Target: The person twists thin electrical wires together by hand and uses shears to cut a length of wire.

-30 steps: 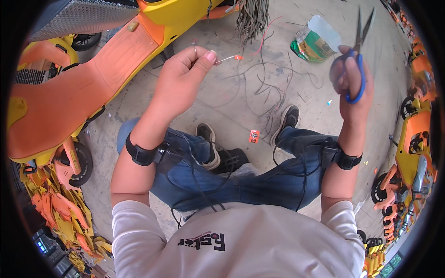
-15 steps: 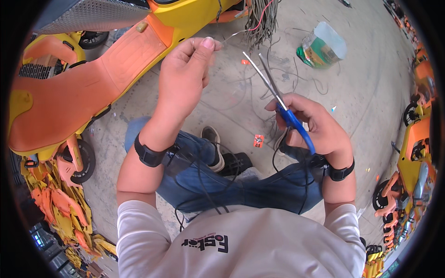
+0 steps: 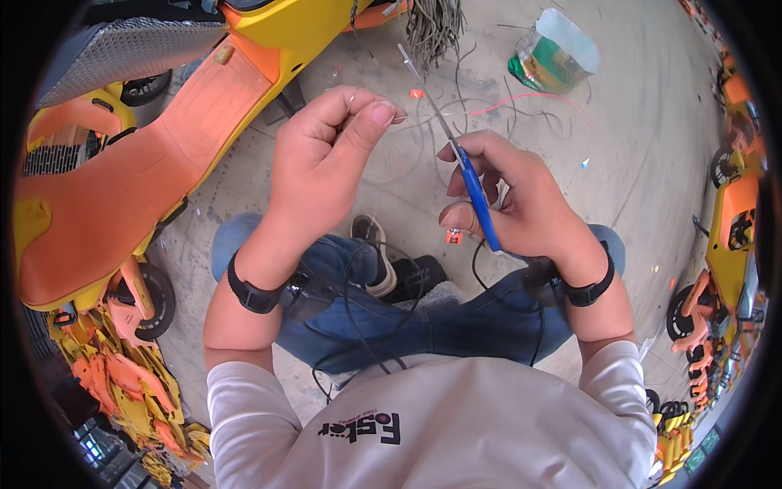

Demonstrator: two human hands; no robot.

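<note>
My left hand (image 3: 322, 155) is closed in a pinch on the thin pale end of a wire, a loop of which shows at the index finger. To the right, a pinkish-red wire (image 3: 533, 94) curves over the floor, blurred, roughly in line with the pinched strand. My right hand (image 3: 525, 191) grips blue-handled scissors (image 3: 475, 189) with the thumb and fingers about the handles. Their long metal blades lie close together, pointing up and slightly left. They cross the line of the strand just right of my left fingertips; whether they touch it I cannot tell.
A bundle of grey wires (image 3: 434, 28) hangs beside the yellow and orange scooter body (image 3: 216, 102) at upper left. A cut green plastic container (image 3: 554, 61) stands at upper right. Loose dark wires and small orange labels (image 3: 454, 235) lie on the floor. More scooters (image 3: 733, 220) line the right.
The scissors have closed and moved left toward my left hand. My left hand has dropped slightly. The red wire, formerly up by the grey bundle, now stretches off to the right.
</note>
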